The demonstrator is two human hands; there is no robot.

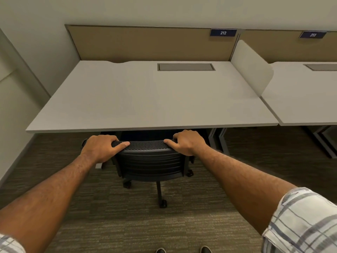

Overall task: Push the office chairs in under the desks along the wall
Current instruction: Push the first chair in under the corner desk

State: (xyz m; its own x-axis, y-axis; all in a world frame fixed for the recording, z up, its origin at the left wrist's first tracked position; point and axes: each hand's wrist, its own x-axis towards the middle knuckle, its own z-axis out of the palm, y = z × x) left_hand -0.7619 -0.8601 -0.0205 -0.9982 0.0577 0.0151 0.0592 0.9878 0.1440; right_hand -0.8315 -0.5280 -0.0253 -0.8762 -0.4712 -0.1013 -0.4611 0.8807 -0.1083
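Note:
A black mesh-backed office chair (149, 161) stands on its castors right in front of me, with its seat tucked beneath the front edge of the pale grey desk (145, 99) marked 212. My left hand (101, 147) grips the left end of the chair's top rail, thumb lying along the mesh. My right hand (187, 142) grips the right end in the same way. The seat and armrests are hidden under the desktop. A second desk (306, 99), marked 213, adjoins on the right.
A tan partition panel (145, 43) runs behind both desks against the wall. A white divider screen (252, 68) stands between the desktops. Grey desk legs (221, 141) are under the right corner. A wall closes the left side. Brown carpet (127, 225) covers the floor by my shoes.

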